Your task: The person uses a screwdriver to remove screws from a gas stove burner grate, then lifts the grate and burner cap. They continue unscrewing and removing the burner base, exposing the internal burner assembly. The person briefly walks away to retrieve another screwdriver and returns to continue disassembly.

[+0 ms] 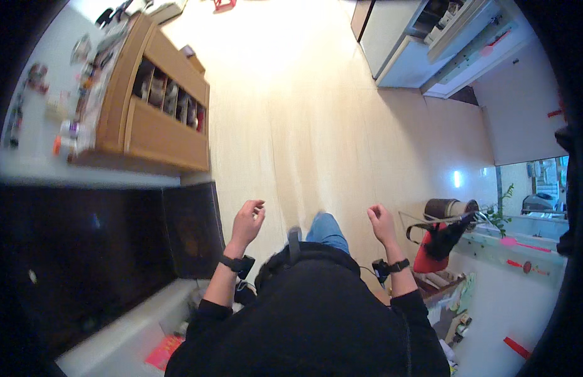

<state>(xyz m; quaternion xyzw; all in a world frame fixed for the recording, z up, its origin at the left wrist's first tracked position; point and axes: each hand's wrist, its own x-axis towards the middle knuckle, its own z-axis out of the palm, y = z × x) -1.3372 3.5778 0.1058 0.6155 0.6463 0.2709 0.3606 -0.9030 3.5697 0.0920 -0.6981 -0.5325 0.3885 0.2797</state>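
My left hand (249, 220) hangs in front of me over the pale floor (285, 125), empty, with loosely bent fingers apart. A large dark glossy panel (97, 251) lies to its left. My right hand (381, 221), also empty, has its fingers loosely curled but not made into a fist. To its right are a red and black bag (430, 251) and a cylindrical stool-like object (439, 207) with metal bars across it. My jeans-clad leg (326, 235) shows between the hands, below a dark top.
A wooden cabinet (159, 144) with open compartments and cluttered top stands ahead-left. White units (392, 56) line the right, beside a wall (511, 125). A leafy plant (502, 223) is at right; a wooden rack (439, 289) sits below it. A small red stool (223, 5) is at the far end.
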